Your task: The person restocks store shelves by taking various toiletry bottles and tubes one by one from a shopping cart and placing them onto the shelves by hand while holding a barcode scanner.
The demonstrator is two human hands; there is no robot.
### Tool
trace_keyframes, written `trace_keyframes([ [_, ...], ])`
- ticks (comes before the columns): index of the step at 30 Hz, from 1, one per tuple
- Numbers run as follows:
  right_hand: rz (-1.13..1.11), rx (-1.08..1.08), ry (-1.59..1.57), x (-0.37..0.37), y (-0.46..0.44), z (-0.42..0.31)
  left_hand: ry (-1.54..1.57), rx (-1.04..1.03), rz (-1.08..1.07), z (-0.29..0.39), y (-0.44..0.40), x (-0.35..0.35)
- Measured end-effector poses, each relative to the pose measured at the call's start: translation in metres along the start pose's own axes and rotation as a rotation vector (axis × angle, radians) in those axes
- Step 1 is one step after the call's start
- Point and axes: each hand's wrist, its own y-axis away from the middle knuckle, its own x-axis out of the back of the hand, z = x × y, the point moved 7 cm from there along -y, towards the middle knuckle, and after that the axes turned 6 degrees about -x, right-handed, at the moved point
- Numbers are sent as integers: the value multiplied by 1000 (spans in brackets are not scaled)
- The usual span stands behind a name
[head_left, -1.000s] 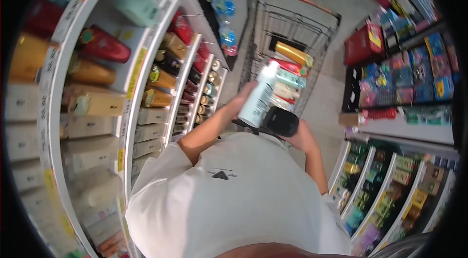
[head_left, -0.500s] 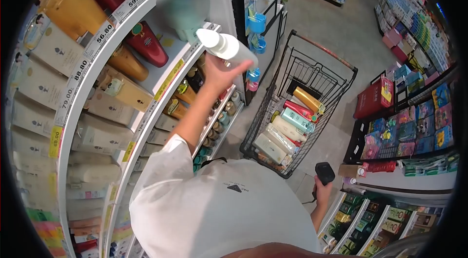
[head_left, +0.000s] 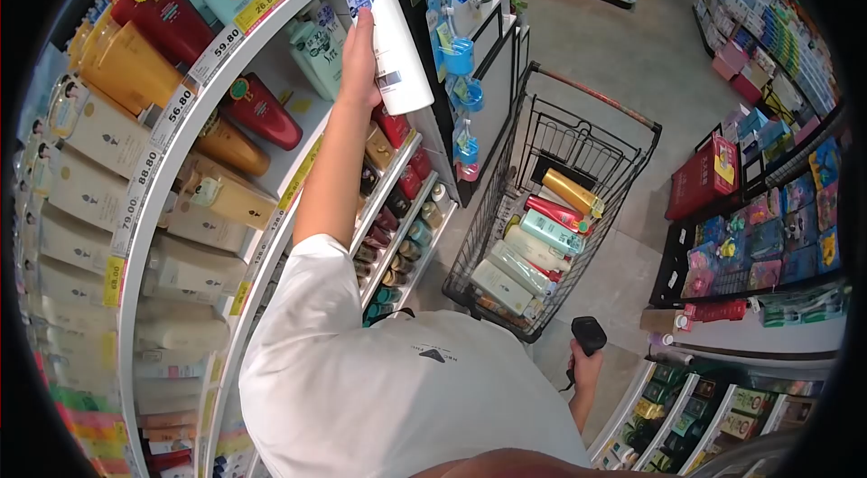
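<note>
My left hand [head_left: 358, 67] is raised beside the end of the curved shelf, its fingers wrapped round a white plastic bottle [head_left: 402, 58]. The bottle is tilted, with its broad base toward the lower right and a round blue-and-white label near its upper end. Behind the hand, pale green bottles [head_left: 316, 58] stand on the shelf. Low on the right, my right hand [head_left: 586, 371] grips a black handheld device [head_left: 589, 334] with a cord or strap hanging from it. Its exact kind is unclear.
A wire shopping cart [head_left: 591, 98] stands ahead, holding several bottles, tubes and boxes. The tiered shelf [head_left: 206, 70] on my left carries hair-care bottles and price tags. Another display rack [head_left: 664, 275] and a red box [head_left: 703, 178] line the right side of the aisle.
My left hand has moved up and slightly left with the white bottle, turning it so its printed side shows. My right hand and the black device have shifted slightly left.
</note>
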Motion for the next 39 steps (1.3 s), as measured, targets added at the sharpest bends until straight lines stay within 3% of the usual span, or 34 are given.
trace_keyframes([
  [1, -3, -7, -10, 0, -2, -1, -3, -3, 4, 3, -3, 0],
  [5, -13, -4, 8, 0, -14, 0, -633, -354, -99, 44, -23, -4],
  [7, -26, -5, 17, -2, -19, 1, -1033, -548, -21, 67, -20, -13],
  [10, -45, -10, 33, -5, -27, 5, -1068, -672, -171, 73, -24, -26],
  [14, -106, -28, 53, -13, -39, 15, -1274, -648, -254, 63, -49, -14],
  [16, -98, -45, 68, -16, -39, 15, -1548, -882, -263, 63, -47, -16],
  [23, -95, -84, 151, -22, -43, 32, -1685, -904, -220, 47, -56, 7],
  [25, -108, -80, 142, -24, -41, 32, -1859, -1035, -233, 45, -55, 7],
  [29, -136, -39, 193, -27, -43, 32, -2054, -1068, -215, 40, -58, 5],
  [31, -134, -46, 188, -28, -44, 32, -2169, -907, -148, 37, -65, 7],
  [38, -126, -58, 207, -27, -46, 30, -2265, -869, -181, 32, -73, 7],
  [39, -125, -56, 207, -28, -45, 27, -2200, -778, -151, 33, -81, 16],
])
